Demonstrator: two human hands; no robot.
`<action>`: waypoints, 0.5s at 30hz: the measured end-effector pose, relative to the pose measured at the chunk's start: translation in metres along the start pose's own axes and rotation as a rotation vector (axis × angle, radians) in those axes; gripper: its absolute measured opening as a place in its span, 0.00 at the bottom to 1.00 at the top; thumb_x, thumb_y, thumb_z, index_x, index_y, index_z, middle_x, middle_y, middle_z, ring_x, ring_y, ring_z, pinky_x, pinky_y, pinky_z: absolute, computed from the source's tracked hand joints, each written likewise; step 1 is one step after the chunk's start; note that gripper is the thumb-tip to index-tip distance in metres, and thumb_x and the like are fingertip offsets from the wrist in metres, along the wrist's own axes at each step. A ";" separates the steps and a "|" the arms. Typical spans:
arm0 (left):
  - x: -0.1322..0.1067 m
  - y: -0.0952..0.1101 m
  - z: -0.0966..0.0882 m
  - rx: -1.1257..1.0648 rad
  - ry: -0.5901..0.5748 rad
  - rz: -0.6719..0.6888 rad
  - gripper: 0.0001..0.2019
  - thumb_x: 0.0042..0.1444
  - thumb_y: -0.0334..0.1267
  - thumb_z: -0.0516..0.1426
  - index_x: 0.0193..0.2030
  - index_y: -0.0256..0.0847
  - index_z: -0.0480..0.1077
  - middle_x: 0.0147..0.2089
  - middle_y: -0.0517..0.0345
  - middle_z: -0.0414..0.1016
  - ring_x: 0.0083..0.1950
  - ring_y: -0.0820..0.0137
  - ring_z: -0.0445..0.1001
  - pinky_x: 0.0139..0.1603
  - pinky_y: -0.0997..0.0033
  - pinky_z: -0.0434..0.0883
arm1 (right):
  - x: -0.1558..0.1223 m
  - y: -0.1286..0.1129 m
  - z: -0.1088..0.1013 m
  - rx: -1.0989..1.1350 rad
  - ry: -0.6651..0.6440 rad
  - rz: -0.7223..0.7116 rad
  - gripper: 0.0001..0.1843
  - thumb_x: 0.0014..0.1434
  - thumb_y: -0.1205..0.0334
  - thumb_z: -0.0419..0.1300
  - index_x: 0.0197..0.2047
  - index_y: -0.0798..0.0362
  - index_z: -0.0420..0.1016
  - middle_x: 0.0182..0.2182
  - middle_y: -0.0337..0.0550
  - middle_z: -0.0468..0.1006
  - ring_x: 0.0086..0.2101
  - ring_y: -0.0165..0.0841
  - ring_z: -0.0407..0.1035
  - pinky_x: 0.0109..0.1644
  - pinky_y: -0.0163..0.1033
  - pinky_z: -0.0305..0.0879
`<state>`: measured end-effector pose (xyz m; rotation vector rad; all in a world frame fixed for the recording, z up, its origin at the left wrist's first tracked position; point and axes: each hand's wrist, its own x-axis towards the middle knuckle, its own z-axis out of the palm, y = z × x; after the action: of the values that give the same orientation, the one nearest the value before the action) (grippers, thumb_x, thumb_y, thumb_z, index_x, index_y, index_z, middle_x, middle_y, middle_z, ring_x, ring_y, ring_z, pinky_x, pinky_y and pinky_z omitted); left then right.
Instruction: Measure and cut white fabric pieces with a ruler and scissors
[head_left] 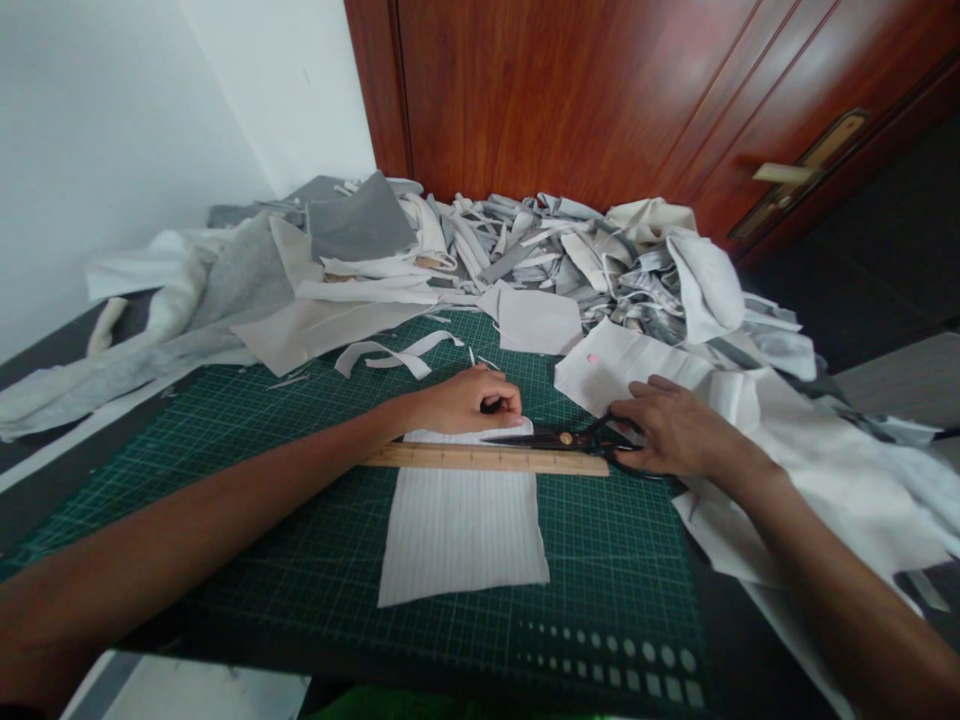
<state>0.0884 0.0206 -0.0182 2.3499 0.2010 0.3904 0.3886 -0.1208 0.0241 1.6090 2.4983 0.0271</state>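
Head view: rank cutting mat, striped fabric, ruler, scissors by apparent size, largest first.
1. Cutting mat
2. Striped fabric
3. Ruler and scissors: unsure, the right hand covers part of the scissors.

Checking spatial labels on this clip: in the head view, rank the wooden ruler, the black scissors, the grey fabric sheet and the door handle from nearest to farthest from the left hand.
1. wooden ruler: just below the left hand.
2. black scissors: just right of the hand, along the ruler.
3. grey fabric sheet: far side, in the scrap pile.
4. door handle: far right, on the wooden door.
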 end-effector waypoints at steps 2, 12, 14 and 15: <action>0.000 -0.001 0.000 0.001 -0.001 -0.005 0.11 0.67 0.44 0.61 0.35 0.41 0.75 0.31 0.62 0.73 0.33 0.72 0.68 0.43 0.66 0.61 | 0.000 0.000 0.001 -0.002 0.006 0.004 0.13 0.58 0.49 0.66 0.36 0.51 0.76 0.31 0.47 0.76 0.38 0.46 0.71 0.55 0.53 0.60; 0.000 -0.002 0.001 0.023 -0.003 0.000 0.12 0.68 0.45 0.60 0.35 0.42 0.75 0.30 0.63 0.72 0.33 0.71 0.67 0.45 0.65 0.60 | 0.000 0.000 0.001 -0.063 0.023 -0.009 0.13 0.59 0.49 0.66 0.34 0.49 0.75 0.30 0.47 0.75 0.35 0.44 0.69 0.51 0.51 0.60; 0.000 -0.002 0.001 0.018 0.003 0.000 0.12 0.67 0.45 0.60 0.34 0.42 0.75 0.30 0.63 0.71 0.33 0.72 0.67 0.45 0.65 0.60 | 0.000 0.000 0.000 -0.068 0.018 -0.007 0.13 0.60 0.49 0.66 0.34 0.49 0.75 0.29 0.47 0.75 0.35 0.44 0.68 0.50 0.51 0.60; 0.000 -0.002 0.001 0.017 0.006 0.001 0.12 0.67 0.44 0.60 0.34 0.42 0.75 0.30 0.63 0.71 0.33 0.72 0.67 0.45 0.65 0.60 | 0.000 0.000 0.000 -0.067 0.017 -0.004 0.13 0.60 0.49 0.65 0.33 0.49 0.75 0.29 0.47 0.75 0.35 0.44 0.68 0.50 0.51 0.60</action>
<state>0.0885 0.0212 -0.0204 2.3659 0.2066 0.3972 0.3885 -0.1205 0.0243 1.5844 2.4851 0.1235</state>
